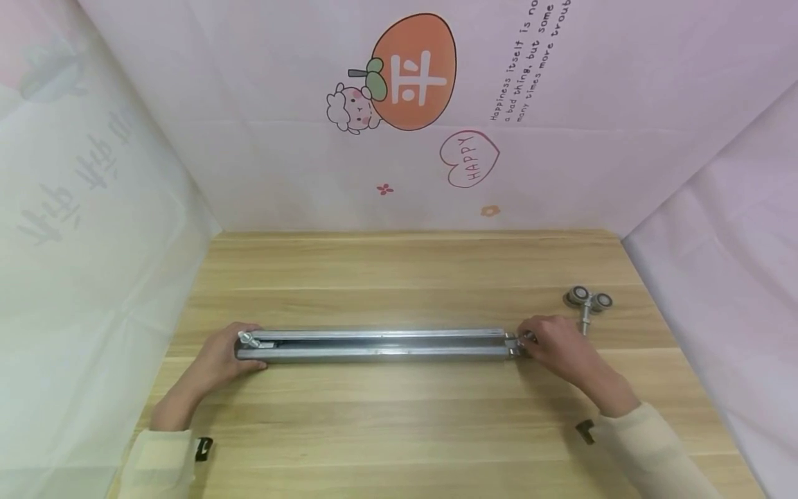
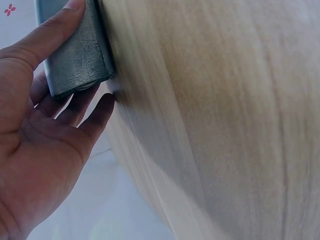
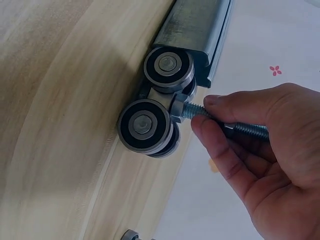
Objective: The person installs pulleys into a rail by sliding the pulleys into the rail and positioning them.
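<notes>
Though unclear from head, trolley wheels beside rail crisp from right wrist.

The rail is silver-grey, the wheels silver with black rings, the table streaky tan, the sleeves cream, the pinkish-white cloth printed with an orange fruit.

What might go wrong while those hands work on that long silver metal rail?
The silver metal wheeled trolley pinched by the right hand could catch on the silver rail if misaligned. The silver bolt at the rail's left end might slide out if the left hand shifts. The other wheeled trolley, near the right hand, could get knocked.
</notes>
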The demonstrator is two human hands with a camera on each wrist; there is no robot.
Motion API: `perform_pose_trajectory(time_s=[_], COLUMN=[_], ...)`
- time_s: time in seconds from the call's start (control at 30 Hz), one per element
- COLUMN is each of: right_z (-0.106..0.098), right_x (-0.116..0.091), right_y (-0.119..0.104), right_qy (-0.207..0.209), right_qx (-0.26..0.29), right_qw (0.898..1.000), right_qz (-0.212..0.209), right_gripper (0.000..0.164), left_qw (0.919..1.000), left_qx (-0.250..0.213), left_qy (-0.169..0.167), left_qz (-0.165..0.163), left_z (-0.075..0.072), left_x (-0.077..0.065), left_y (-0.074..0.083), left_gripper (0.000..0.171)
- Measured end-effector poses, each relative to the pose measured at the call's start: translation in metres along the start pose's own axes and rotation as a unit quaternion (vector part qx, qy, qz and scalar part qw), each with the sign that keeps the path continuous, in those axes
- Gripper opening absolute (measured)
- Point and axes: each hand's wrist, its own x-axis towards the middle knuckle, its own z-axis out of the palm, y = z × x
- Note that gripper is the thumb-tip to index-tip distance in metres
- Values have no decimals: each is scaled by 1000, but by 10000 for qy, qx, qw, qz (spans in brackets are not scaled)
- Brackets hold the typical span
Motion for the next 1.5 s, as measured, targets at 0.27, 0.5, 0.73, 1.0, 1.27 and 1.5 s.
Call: perform_pose_trajectory(time_s=[0.27,0.5,0.73,1.0,1.27,1.5], right_z=[1,5,4,0,4,5], right_x=[1,3,8,10,10,14], right_y=[-4,-8,-10,-12,-14,-16], right_qy=[111,235,3,-125,-160,-258], right_qx=[36,164,327,315,296,369], right_qw=[9999,9995,9994,9992,9989,9980], right_qz=[-56,-165,-65,-213,-334,-433], right_gripper=[17,16,17,19,20,19], left_qw=[10000,10000,10000,10000,9999,9999], left_qx=[-10,-54,-26,-49,-49,-52], left_qy=[14,25,59,43,22,-18], left_qz=[16,-12,0,-40,-126,-164], left_z=[1,2,2,2,1,2], left_x=[1,0,-1,-1,-1,-1], left_y=[-1,0,0,1,2,2], left_gripper=[67,67,66,68,68,68])
